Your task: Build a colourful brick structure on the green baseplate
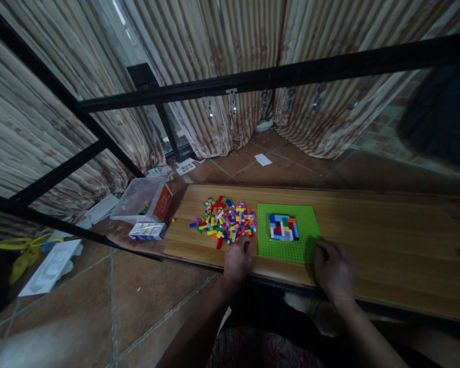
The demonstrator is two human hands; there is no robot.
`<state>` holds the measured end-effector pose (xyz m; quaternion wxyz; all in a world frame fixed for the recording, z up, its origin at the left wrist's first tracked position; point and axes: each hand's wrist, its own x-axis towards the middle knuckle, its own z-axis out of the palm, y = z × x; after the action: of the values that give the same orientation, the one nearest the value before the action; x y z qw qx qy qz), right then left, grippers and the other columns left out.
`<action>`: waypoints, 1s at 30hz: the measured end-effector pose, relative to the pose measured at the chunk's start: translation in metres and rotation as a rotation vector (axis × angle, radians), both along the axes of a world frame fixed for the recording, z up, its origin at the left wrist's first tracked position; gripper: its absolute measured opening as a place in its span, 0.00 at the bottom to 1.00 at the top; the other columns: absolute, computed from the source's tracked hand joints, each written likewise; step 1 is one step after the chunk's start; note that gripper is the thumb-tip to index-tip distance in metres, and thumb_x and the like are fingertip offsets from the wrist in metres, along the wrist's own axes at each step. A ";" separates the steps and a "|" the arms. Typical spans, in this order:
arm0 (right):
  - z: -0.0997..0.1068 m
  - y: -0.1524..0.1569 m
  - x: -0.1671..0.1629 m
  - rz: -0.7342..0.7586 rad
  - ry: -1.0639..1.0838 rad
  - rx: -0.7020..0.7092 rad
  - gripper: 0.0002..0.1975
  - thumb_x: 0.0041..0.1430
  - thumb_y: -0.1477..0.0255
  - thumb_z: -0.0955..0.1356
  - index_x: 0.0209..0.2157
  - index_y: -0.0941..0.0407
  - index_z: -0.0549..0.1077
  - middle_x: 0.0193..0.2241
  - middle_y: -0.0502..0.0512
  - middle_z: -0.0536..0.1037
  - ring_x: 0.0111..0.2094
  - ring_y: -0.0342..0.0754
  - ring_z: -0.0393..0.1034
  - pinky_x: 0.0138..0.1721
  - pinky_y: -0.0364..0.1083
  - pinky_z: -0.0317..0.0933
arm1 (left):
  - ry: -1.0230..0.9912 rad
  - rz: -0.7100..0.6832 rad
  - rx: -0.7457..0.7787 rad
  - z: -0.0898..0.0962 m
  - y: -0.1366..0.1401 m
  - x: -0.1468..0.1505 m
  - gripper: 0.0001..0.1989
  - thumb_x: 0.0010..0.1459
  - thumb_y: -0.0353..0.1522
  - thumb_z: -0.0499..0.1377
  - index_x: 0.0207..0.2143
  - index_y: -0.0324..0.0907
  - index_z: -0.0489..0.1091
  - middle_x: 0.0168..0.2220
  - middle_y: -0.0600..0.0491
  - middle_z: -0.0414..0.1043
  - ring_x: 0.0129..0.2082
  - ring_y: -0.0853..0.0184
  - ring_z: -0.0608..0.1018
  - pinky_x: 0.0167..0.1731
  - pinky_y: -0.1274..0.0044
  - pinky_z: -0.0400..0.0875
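Observation:
My left hand (237, 259) is closed with curled fingers at the near side of a heap of loose, many-coloured building bricks (232, 220). Whatever it may hold is hidden. A green studded baseplate (268, 249) lies on the wooden board, right of the heap. On its middle sits a roughly square patch of joined bricks (284, 228) in white, light blue, dark blue, red and other colours. By the plate's near right corner, my right hand (335, 270) is closed, thumb and fingers together; its contents cannot be made out.
Left of the wooden board (387, 240) stand a clear plastic box (138, 202) and a small carton (148, 231). Black metal rails (214, 87) cross beyond the board, before striped curtains (245, 41). Paper (262, 159) lies on the tiled floor.

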<state>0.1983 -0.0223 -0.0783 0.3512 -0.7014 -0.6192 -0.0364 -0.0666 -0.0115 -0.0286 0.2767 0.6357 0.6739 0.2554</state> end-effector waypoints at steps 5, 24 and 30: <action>-0.001 0.000 -0.001 -0.010 0.024 0.017 0.15 0.59 0.66 0.60 0.37 0.57 0.75 0.38 0.62 0.76 0.42 0.55 0.69 0.46 0.54 0.63 | -0.006 0.022 0.060 0.001 0.000 0.000 0.10 0.60 0.33 0.52 0.38 0.43 0.72 0.30 0.52 0.76 0.29 0.70 0.75 0.32 0.80 0.65; 0.005 -0.001 -0.005 -0.036 0.023 0.001 0.14 0.59 0.66 0.61 0.38 0.57 0.75 0.38 0.62 0.76 0.43 0.55 0.69 0.48 0.54 0.63 | 0.014 0.049 0.060 -0.001 0.000 -0.002 0.13 0.58 0.32 0.55 0.45 0.42 0.70 0.34 0.50 0.78 0.34 0.67 0.78 0.37 0.77 0.69; 0.008 -0.001 -0.005 -0.028 0.013 0.002 0.14 0.59 0.67 0.61 0.37 0.57 0.75 0.37 0.62 0.76 0.42 0.54 0.69 0.46 0.53 0.63 | -0.042 0.057 0.140 -0.004 -0.004 -0.006 0.08 0.56 0.29 0.55 0.39 0.40 0.69 0.29 0.52 0.74 0.31 0.68 0.76 0.32 0.79 0.67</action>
<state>0.1931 -0.0229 -0.0703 0.3554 -0.7097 -0.6071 -0.0372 -0.0724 -0.0156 -0.0328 0.2386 0.6283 0.6663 0.3229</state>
